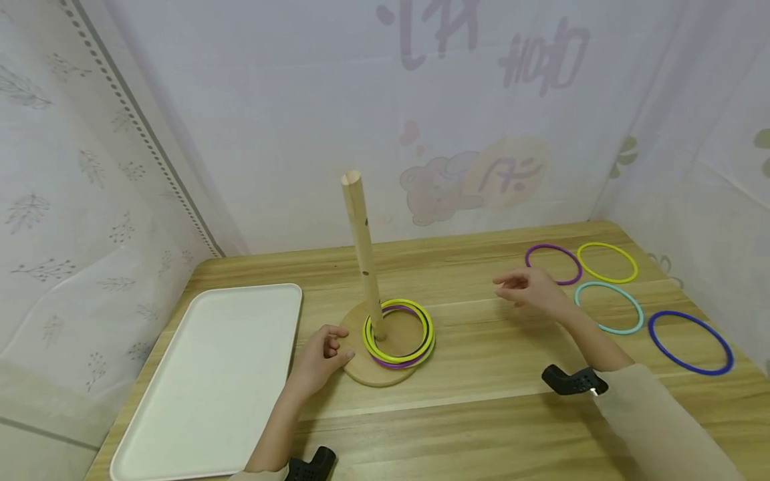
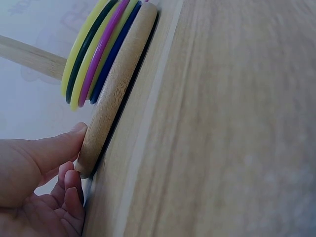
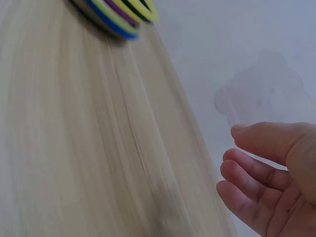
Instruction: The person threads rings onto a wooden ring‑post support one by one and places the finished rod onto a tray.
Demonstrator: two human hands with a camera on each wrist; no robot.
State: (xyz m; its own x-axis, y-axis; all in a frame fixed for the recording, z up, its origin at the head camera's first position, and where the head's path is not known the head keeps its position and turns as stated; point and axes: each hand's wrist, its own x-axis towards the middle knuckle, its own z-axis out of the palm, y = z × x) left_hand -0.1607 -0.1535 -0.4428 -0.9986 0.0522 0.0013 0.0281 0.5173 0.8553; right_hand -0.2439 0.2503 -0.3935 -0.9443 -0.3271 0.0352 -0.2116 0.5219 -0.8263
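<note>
A round wooden base (image 1: 357,366) carries an upright wooden peg (image 1: 363,247) with a stack of thin rings (image 1: 428,327) around it. Seen from the left wrist, the stack shows yellow, dark green, purple and blue rings (image 2: 106,61) lying close together. My left hand (image 1: 315,361) grips the near-left edge of the base, its thumb (image 2: 61,145) on the rim and its other fingers curled against it. Over the table to the right of the stand, my right hand (image 1: 532,292) hovers with loosely bent fingers and holds nothing. The purple ring (image 1: 580,270) lies just beyond it.
On the table's right side lie a yellow ring (image 1: 631,267), a light turquoise ring (image 1: 639,314) and a blue ring (image 1: 729,357). A white tray (image 1: 222,374) takes up the left side. Patterned curtains (image 1: 289,120) hang behind and beside the wooden table (image 1: 469,414).
</note>
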